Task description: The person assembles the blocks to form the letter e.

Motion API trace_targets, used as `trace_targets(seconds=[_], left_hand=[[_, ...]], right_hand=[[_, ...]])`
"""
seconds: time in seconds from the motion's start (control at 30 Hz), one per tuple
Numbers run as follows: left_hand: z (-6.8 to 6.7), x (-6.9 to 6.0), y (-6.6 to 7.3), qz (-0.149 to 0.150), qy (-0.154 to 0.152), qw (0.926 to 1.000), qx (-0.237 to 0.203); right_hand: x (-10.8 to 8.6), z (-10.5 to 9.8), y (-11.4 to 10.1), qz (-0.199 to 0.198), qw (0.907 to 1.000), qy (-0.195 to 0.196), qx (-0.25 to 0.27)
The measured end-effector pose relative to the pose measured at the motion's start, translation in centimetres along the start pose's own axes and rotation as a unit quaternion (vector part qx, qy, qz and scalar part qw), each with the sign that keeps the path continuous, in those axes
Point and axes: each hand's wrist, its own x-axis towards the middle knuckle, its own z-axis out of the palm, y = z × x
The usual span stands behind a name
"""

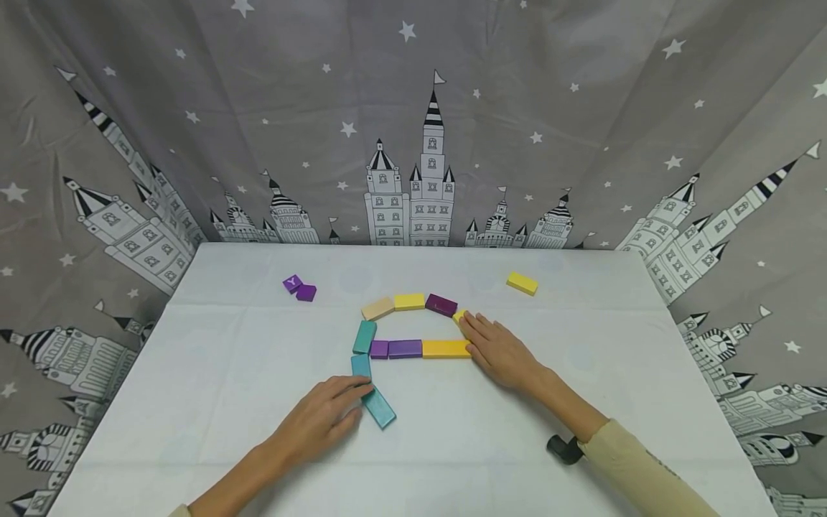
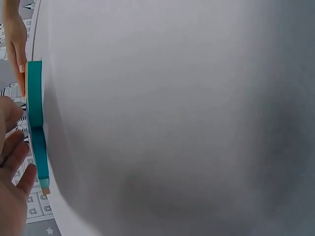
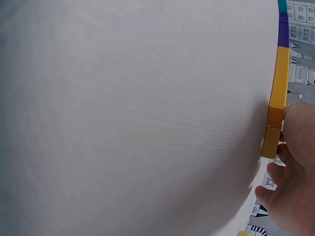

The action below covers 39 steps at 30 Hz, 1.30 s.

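Flat coloured blocks form a rounded outline with a straight row across it. My left hand (image 1: 321, 415) reaches in from the lower left. Its fingertips touch the place where an upper blue block (image 1: 361, 367) meets a slanted light-blue block (image 1: 379, 408). In the left wrist view the left fingers (image 2: 15, 156) are loosely bent beside the blocks. My right hand (image 1: 500, 353) lies at the outline's right side, fingers extended, partly covering a small yellow block (image 1: 459, 316). Its thumb side is at the right end of the long yellow block (image 1: 446, 350).
A teal block (image 1: 365, 337), beige block (image 1: 377, 309), yellow block (image 1: 410, 301) and dark purple block (image 1: 441, 305) make the arc. Purple block (image 1: 405, 350) lies in the row. Apart lie two small purple blocks (image 1: 306, 293) and a yellow block (image 1: 522, 283). A castle-print curtain (image 1: 291, 108) hangs behind.
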Motion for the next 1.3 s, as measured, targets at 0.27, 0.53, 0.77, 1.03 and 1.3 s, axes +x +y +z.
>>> trace_targets(seconds=[0.27,0.53,0.77,1.03,1.3], left_hand=[[-0.1,0.6,-1.2,-0.025,0.007,0.9997,0.005],[-0.2,2.2,-3.0,-0.011,0.018,0.9995,0.022],[0.2,3.7,-4.4,-0.020,-0.015,0.9991,0.035],[0.3,5.1,-5.0,-0.023,-0.044,0.9974,0.052],[0.3,5.3,-5.0,-0.016,-0.074,0.9933,0.087]], right_hand=[[0.1,-0.1,0.1,-0.001,1.0000,0.002,-0.002],[0.1,-0.1,0.1,-0.002,1.0000,0.004,-0.003],[0.0,-0.1,0.0,0.007,1.0000,-0.006,-0.003],[0.0,-0.2,-0.1,0.005,1.0000,-0.004,0.002],[0.1,0.0,0.0,0.007,1.0000,-0.006,-0.001]])
